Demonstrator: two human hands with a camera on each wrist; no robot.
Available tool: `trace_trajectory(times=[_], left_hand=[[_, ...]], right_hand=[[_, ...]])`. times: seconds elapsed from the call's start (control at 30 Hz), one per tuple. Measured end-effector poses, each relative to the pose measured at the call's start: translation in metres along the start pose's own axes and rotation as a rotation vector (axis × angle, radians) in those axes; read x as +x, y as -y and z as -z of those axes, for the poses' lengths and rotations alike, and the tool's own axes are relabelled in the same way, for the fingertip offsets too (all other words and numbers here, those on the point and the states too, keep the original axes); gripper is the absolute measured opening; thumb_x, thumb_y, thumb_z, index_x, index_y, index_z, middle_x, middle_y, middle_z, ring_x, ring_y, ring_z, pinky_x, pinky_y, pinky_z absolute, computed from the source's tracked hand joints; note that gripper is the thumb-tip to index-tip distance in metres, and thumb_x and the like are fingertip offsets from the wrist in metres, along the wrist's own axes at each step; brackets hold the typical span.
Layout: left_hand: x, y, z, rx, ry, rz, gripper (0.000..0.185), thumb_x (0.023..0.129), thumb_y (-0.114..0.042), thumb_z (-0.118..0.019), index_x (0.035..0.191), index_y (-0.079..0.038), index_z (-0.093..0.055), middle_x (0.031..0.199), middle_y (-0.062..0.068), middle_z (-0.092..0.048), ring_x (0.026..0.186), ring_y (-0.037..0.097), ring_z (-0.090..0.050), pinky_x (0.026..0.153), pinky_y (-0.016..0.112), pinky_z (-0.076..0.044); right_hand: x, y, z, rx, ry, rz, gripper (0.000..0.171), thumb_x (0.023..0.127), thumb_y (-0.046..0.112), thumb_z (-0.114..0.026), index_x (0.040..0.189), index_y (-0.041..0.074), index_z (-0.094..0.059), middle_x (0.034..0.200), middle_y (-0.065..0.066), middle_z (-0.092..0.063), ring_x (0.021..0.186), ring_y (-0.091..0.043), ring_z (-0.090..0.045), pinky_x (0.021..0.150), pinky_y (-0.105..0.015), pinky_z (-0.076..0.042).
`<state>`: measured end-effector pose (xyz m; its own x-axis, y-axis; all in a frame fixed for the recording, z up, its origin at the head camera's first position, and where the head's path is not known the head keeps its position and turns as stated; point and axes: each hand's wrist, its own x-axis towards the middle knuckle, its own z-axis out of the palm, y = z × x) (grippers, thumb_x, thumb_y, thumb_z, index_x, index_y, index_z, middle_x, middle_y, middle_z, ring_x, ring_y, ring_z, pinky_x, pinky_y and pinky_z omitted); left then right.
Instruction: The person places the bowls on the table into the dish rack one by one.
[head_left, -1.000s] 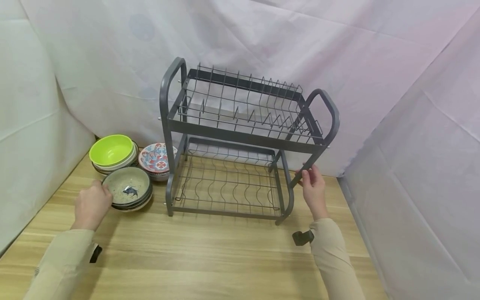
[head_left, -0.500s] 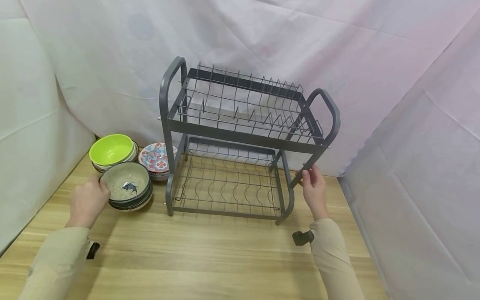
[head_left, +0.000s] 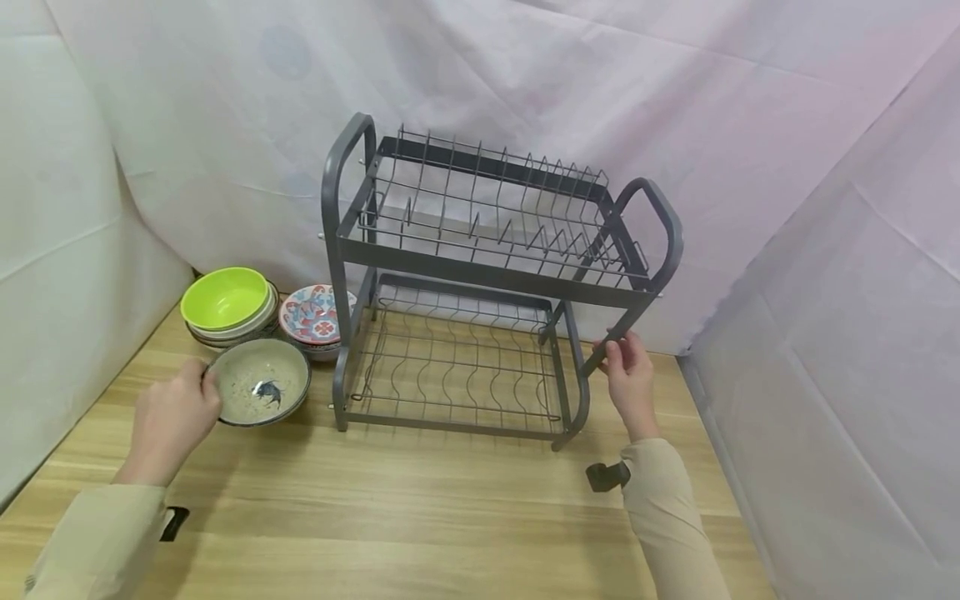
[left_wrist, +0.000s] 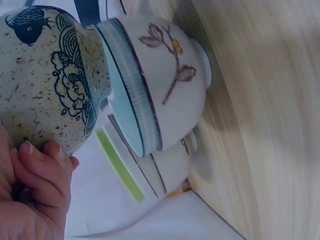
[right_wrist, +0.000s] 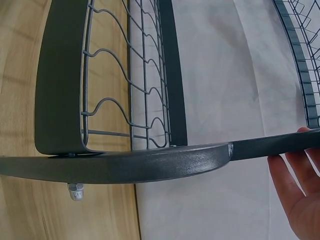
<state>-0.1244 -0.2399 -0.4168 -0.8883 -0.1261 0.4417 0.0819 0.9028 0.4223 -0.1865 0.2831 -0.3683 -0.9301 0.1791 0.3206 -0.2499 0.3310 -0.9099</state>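
My left hand (head_left: pixel 176 417) grips the rim of a speckled cream bowl (head_left: pixel 258 383) with a dark blue fish inside. In the left wrist view this bowl (left_wrist: pixel 37 80), with blue fish and waves outside, hangs apart from a white bowl with a leaf sprig (left_wrist: pixel 175 85), which has a pale blue bowl (left_wrist: pixel 125 85) nested in it. The held bowl hides that stack in the head view. On the right, my right hand (head_left: pixel 630 379) holds the side post of a dark grey two-tier dish rack (head_left: pixel 487 271), thumb in front and fingers round it.
Behind the held bowl stands a stack topped by a lime green bowl (head_left: pixel 225 298). A stack with a red and blue patterned dish (head_left: pixel 311 315) on top stands close to the rack's left side. White cloth (head_left: pixel 840 350) walls in the wooden table (head_left: pixel 420 517).
My left hand has lifted the speckled bowl off its stack and brought it slightly toward me. The right hand has stayed on the rack post.
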Motion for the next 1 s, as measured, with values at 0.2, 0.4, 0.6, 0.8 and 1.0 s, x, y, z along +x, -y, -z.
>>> trace_trajectory(times=[0.2, 0.4, 0.6, 0.8, 1.0], left_hand=[[-0.012, -0.01, 0.003, -0.011, -0.009, -0.043, 0.013, 0.084, -0.003, -0.048, 0.075, 0.006, -0.048, 0.045, 0.013, -0.039, 0.037, 0.032, -0.035, 0.035, 0.047, -0.026], [-0.021, -0.019, 0.004, -0.023, -0.037, -0.1, 0.015, 0.083, -0.002, -0.052, 0.07, 0.002, -0.044, 0.044, 0.005, -0.033, 0.038, 0.025, -0.031, 0.033, 0.039, -0.023], [-0.032, -0.035, 0.003, -0.049, -0.011, -0.144, 0.017, 0.082, -0.001, -0.052, 0.068, -0.002, -0.042, 0.045, 0.001, -0.03, 0.038, 0.019, -0.029, 0.034, 0.032, -0.023], [-0.039, -0.052, -0.002, -0.053, 0.055, -0.145, 0.008, 0.082, -0.002, -0.054, 0.076, 0.0, -0.049, 0.046, 0.001, -0.035, 0.039, 0.019, -0.034, 0.035, 0.034, -0.027], [-0.048, -0.066, -0.011, -0.067, 0.078, -0.186, 0.008, 0.081, -0.002, -0.057, 0.078, -0.001, -0.051, 0.047, -0.002, -0.035, 0.04, 0.014, -0.032, 0.036, 0.031, -0.026]], right_hand=[[-0.005, 0.02, -0.001, -0.024, 0.008, 0.0, 0.026, 0.094, 0.001, -0.042, 0.117, -0.008, -0.046, 0.081, 0.019, -0.058, 0.083, -0.003, -0.061, 0.075, -0.03, -0.05], [-0.007, 0.026, -0.002, -0.036, 0.015, 0.012, 0.026, 0.094, 0.001, -0.042, 0.117, -0.011, -0.045, 0.081, 0.02, -0.057, 0.08, 0.006, -0.058, 0.076, -0.031, -0.049], [-0.006, 0.025, -0.001, -0.048, 0.013, 0.016, 0.026, 0.093, 0.001, -0.043, 0.116, -0.01, -0.046, 0.08, 0.021, -0.057, 0.08, 0.004, -0.059, 0.074, -0.03, -0.05], [-0.005, 0.024, -0.002, -0.06, 0.012, 0.012, 0.025, 0.093, 0.001, -0.042, 0.116, -0.01, -0.046, 0.08, 0.021, -0.057, 0.081, 0.003, -0.059, 0.074, -0.03, -0.05], [-0.006, 0.024, -0.003, -0.055, 0.014, 0.003, 0.026, 0.094, 0.001, -0.042, 0.116, -0.01, -0.046, 0.08, 0.021, -0.057, 0.08, 0.006, -0.058, 0.075, -0.029, -0.05]])
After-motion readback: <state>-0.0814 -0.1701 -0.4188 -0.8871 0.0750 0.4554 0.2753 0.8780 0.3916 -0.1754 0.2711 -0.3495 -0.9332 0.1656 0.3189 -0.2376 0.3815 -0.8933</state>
